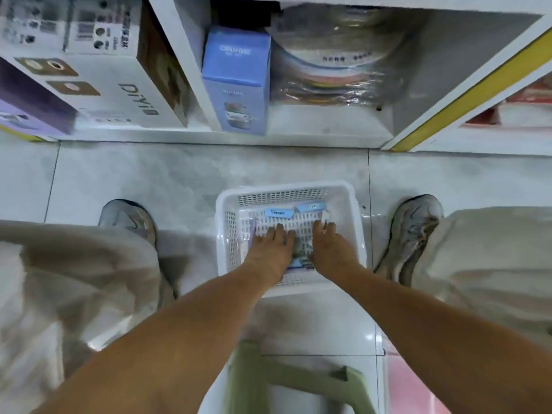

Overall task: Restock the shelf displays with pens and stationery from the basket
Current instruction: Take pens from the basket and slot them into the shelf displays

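A white perforated plastic basket [222,234] stands on the floor between my feet. Flat stationery packs lie inside: two with light-blue labels [279,212] at the far side, and a colourful pack [300,258] partly hidden under my hands. My left hand [273,249] reaches down into the basket, its fingers lying on the packs. Beside it my right hand [328,249] is also in the basket, fingertips touching a small white pack [325,217]. Blur hides whether either hand grips anything.
The bottom shelf [209,135] ahead holds a blue box [236,82], wrapped coloured paper [337,76] and large white boxes [98,73] at left. A yellow-edged shelf divider [466,91] runs at right. A green stool [298,380] sits below me. My shoes flank the basket.
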{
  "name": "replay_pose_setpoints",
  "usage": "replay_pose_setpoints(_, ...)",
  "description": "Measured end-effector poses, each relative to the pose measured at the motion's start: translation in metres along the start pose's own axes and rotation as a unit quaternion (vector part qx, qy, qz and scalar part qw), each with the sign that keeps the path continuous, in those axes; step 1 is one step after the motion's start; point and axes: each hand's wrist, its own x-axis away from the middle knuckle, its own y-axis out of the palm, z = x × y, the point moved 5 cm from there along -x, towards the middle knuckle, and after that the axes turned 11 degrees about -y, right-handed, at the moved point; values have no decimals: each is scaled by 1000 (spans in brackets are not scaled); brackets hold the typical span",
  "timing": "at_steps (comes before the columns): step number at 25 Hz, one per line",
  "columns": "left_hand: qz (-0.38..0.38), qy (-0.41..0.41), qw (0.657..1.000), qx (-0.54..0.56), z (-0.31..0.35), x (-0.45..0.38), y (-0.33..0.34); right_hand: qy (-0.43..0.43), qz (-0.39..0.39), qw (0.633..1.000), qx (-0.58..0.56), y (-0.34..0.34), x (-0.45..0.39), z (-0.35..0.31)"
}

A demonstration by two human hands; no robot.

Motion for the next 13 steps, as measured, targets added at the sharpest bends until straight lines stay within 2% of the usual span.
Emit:
replay_pose_setpoints(5,36,15,999,-22,20,-17,0,-37,39,999,2,14,-12,-5)
replay_pose_setpoints(10,-6,0,999,-32,20,-31,7,-62,20,998,-1,11,-18,3)
replay_pose_setpoints(13,-3,2,999,-35,22,-35,7,-52,34,998,5,5,-19,2)
